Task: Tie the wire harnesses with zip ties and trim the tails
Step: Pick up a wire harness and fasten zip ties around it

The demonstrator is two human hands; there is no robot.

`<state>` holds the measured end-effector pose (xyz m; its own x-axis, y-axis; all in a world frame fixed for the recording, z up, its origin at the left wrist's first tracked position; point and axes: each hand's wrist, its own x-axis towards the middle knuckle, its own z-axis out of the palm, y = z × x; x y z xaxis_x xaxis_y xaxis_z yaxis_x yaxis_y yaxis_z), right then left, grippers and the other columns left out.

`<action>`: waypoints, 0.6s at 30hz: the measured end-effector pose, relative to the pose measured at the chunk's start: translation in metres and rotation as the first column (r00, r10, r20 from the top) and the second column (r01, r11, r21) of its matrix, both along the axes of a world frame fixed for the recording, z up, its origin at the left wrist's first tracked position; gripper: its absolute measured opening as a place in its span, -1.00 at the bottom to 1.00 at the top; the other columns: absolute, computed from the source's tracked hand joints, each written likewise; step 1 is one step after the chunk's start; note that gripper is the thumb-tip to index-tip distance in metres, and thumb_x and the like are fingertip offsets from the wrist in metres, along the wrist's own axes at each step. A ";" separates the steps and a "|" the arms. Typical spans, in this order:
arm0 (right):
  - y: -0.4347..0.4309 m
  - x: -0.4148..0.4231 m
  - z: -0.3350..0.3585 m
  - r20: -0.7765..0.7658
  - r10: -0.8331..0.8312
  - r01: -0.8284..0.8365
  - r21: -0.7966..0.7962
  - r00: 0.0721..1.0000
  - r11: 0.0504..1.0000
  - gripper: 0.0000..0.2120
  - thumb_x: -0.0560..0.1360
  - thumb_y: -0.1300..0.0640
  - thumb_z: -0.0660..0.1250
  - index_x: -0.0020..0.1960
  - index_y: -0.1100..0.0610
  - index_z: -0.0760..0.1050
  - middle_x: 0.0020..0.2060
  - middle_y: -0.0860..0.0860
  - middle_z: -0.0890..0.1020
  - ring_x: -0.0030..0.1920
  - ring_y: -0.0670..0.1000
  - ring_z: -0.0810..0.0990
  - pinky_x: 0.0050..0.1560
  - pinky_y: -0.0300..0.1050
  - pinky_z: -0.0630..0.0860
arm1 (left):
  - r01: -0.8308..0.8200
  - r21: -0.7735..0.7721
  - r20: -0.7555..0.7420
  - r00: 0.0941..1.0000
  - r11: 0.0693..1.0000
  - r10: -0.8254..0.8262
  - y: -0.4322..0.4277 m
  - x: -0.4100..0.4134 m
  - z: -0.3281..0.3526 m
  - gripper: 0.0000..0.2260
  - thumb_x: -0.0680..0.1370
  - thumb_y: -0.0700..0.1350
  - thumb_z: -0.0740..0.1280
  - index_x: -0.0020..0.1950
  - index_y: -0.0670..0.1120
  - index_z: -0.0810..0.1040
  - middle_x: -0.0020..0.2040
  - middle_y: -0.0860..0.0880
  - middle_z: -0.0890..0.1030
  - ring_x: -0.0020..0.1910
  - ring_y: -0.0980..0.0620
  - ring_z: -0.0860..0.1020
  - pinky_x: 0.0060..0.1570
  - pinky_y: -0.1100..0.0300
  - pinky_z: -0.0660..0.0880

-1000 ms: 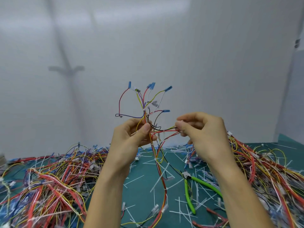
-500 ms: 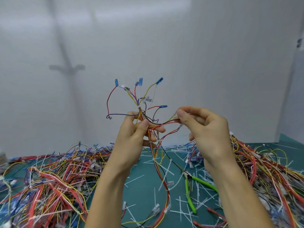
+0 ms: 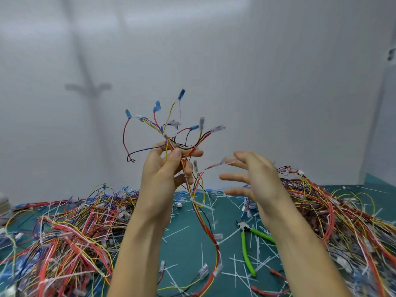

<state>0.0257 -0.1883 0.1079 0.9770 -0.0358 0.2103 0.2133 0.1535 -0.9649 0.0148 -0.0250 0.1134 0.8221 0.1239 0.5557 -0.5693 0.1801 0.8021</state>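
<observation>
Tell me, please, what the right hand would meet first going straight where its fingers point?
The right hand would probably meet the loose wires of the harness in the left hand; depth is unclear.

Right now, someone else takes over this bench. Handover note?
Left hand: grip on the wire harness, held upright above the mat.
Right hand: open, fingers spread, empty, beside the harness.
Green cutters lie on the mat, between the left pile and the right pile.
Done: the held harness shows white ties along its trunk; cut tails litter the mat.
Left: likely inspect the branch end, tie and trim where needed, then the next harness.
</observation>
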 end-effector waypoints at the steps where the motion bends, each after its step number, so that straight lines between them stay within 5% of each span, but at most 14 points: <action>1: 0.001 0.005 -0.004 -0.022 -0.046 0.045 -0.042 0.999 0.998 -0.87 0.64 0.11 0.15 0.12 0.07 0.44 0.10 -0.02 0.56 -0.04 0.02 0.68 -0.25 -0.07 0.67 | 0.018 -0.033 -0.002 1.000 0.999 -0.019 0.001 0.000 0.000 -0.92 0.67 -0.28 0.11 0.09 -0.18 0.38 -0.18 -0.07 0.70 -0.43 0.13 0.43 -0.44 0.28 0.43; 4: 0.000 0.019 -0.022 0.017 -0.099 0.098 -0.381 0.995 0.919 -0.67 0.63 0.21 0.14 0.39 0.06 0.37 0.23 -0.06 0.54 0.19 0.01 0.57 0.20 0.07 0.57 | 0.057 -0.114 0.006 0.998 0.992 -0.057 0.003 0.000 0.002 -0.91 0.67 -0.28 0.10 0.05 -0.15 0.38 -0.24 -0.04 0.67 -0.46 0.14 0.39 -0.47 0.30 0.39; 6: 0.000 0.021 -0.029 0.033 0.012 0.010 -0.590 0.999 0.808 -0.63 0.61 0.26 0.21 0.39 0.05 0.44 0.30 -0.05 0.56 0.26 -0.03 0.52 0.35 -0.05 0.43 | 0.070 -0.137 0.014 0.998 0.988 -0.069 0.003 0.000 0.003 -0.91 0.67 -0.27 0.11 0.05 -0.13 0.37 -0.26 -0.02 0.65 -0.47 0.14 0.37 -0.47 0.30 0.37; 13: 0.011 0.001 -0.013 0.073 0.331 -0.176 -0.728 0.941 0.662 -0.63 0.59 0.08 0.29 0.39 -0.05 0.48 0.28 -0.19 0.57 0.21 -0.21 0.54 0.30 -0.14 0.46 | -0.059 0.001 0.022 0.998 0.998 0.058 0.002 0.002 -0.002 -0.90 0.68 -0.24 0.13 0.07 -0.07 0.40 -0.16 -0.08 0.71 -0.38 0.11 0.50 -0.36 0.28 0.50; 16: 0.006 -0.008 -0.005 0.086 0.398 -0.217 -0.723 0.914 0.655 -0.72 0.61 -0.05 0.24 0.25 -0.02 0.59 0.07 -0.16 0.68 0.01 -0.25 0.61 0.07 -0.21 0.53 | -0.103 0.065 0.033 0.994 0.993 0.101 0.001 0.002 -0.002 -0.91 0.68 -0.22 0.15 0.10 -0.05 0.40 -0.12 -0.06 0.72 -0.31 0.12 0.53 -0.36 0.31 0.49; 18: 0.003 -0.012 -0.001 0.119 0.371 -0.189 -0.696 0.921 0.693 -0.66 0.57 -0.19 0.25 0.11 0.00 0.64 -0.06 -0.04 0.70 -0.10 -0.16 0.63 -0.04 -0.07 0.54 | -0.136 0.101 0.046 0.990 0.985 0.132 -0.001 0.002 -0.001 -0.91 0.67 -0.20 0.17 0.09 -0.02 0.40 -0.12 -0.02 0.73 -0.29 0.14 0.54 -0.35 0.33 0.49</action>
<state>0.0133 -0.1855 0.1069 0.8346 0.4680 0.2905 0.4966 -0.4109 -0.7646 0.0165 -0.0255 0.1122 0.7792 0.1715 0.6029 -0.6142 0.0168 0.7890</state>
